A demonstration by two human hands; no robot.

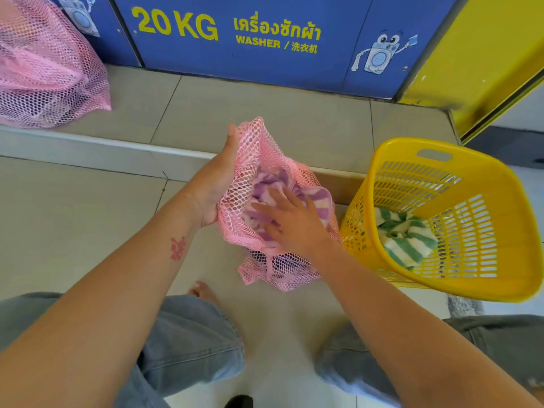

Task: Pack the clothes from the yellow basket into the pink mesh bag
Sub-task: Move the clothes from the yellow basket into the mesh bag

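Note:
A pink mesh bag (259, 148) stands on the tiled floor in the middle of the head view, its mouth held wide. My left hand (217, 184) grips the bag's left rim and holds it up. My right hand (291, 222) reaches into the mouth, fingers spread and pressed flat on a purple-and-white striped cloth (272, 179) inside the bag. To the right stands the yellow basket (459, 260), tilted toward me, with a green-and-white striped cloth (406, 240) lying at its bottom.
A second pink mesh bag (44, 75), filled, rests on the raised step at the far left. A blue washer panel (250, 39) marked 20 KG lines the back; a yellow panel (482, 54) stands at the right. My knees and a bare foot (203, 291) are below.

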